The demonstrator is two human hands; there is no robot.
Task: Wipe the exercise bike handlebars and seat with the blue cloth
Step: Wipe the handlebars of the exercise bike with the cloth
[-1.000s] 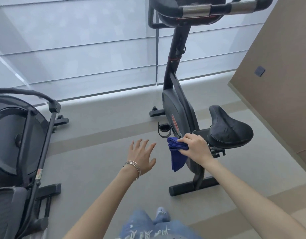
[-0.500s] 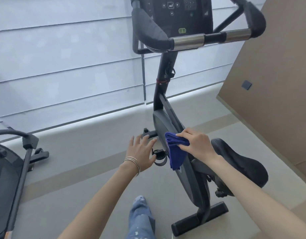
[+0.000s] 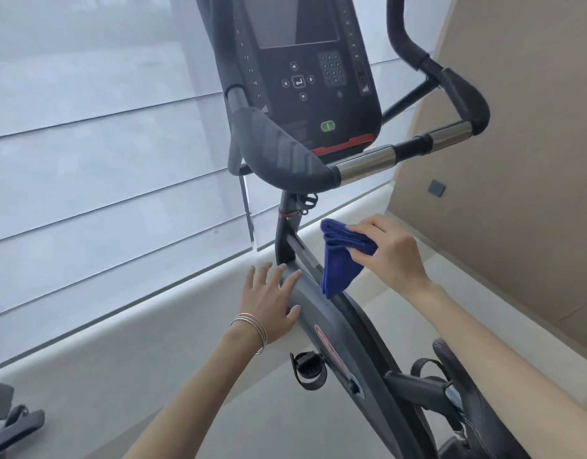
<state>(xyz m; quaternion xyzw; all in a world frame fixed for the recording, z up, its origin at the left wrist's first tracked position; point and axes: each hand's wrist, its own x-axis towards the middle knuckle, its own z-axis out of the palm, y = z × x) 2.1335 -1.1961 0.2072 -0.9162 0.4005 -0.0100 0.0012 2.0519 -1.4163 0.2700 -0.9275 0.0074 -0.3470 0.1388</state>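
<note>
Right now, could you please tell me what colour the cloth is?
The cloth is dark blue, clearest in the head view.

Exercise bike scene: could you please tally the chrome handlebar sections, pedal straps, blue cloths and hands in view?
shiny chrome handlebar sections: 2
black pedal straps: 2
folded blue cloth: 1
hands, the left hand and the right hand: 2
Total: 7

Console [image 3: 302,77] screen cut by top edge; its button and number markings too small to read. Seat [image 3: 447,356] mostly behind the right forearm [image 3: 484,346] and cut by bottom edge. Second machine [image 3: 10,422] at lower left cut by the frame, type indeterminate.
</note>
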